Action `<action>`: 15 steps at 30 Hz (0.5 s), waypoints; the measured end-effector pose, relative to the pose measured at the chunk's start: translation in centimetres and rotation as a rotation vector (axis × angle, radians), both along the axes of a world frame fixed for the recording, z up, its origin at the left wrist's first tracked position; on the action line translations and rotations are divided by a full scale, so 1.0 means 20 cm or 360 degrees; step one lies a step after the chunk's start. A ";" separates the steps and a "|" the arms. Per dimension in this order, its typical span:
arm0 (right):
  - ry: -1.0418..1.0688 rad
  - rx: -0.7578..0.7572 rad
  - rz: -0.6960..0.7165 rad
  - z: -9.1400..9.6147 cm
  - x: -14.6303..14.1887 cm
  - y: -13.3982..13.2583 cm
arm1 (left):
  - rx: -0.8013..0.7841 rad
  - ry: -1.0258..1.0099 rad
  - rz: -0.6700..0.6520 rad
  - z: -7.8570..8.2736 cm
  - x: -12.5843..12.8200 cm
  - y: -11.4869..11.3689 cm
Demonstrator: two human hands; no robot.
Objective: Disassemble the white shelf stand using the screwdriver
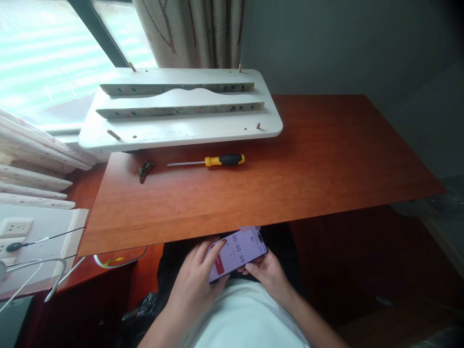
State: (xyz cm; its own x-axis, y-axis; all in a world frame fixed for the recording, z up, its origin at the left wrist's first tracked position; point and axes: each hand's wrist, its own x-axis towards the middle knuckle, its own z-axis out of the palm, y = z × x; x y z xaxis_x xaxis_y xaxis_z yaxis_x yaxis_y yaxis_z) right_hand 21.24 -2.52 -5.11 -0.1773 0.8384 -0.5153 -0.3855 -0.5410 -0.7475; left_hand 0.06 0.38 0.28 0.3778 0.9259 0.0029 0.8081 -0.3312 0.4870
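Below the near edge of the table, both my hands hold a smartphone (239, 253) whose screen shows a timer reading 00:00:00 and a red button. My left hand (195, 280) wraps the phone's left side with its thumb over the red button. My right hand (270, 273) grips the phone's right end from underneath. On the wooden table (326, 169) lie a screwdriver (213, 160) with a yellow and black handle and a small pile of dark screws (145, 170). Behind them rests a white furniture panel (181, 126) with two slats and wooden dowels.
A window and curtain stand behind the table. At the left are stacked white boards (32, 164), a wall socket plate (14, 227) with a plugged cable, and white cables over a lower surface. The floor lies to the right.
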 end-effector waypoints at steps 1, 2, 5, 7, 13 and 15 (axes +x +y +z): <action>-0.0001 -0.0002 0.0001 0.00 0.00 0.00 | 0.0005 -0.0003 0.0002 0.00 0.00 0.00; -0.0004 -0.0005 0.0002 0.00 0.00 0.00 | 0.0007 -0.0007 0.0005 0.00 0.00 0.00; -0.0011 -0.0003 0.0000 0.00 0.00 0.00 | 0.0014 -0.0026 0.0023 0.00 0.00 0.00; -0.0010 0.0008 0.0003 0.00 0.00 0.00 | 0.0037 -0.0038 0.0036 0.00 0.00 -0.01; 0.0006 0.0024 -0.0022 -0.01 0.00 0.00 | 0.0069 -0.0059 0.0040 -0.01 0.00 -0.02; 0.0032 -0.0010 -0.0052 -0.01 0.00 0.00 | 0.0056 -0.0063 0.0042 -0.02 0.00 -0.02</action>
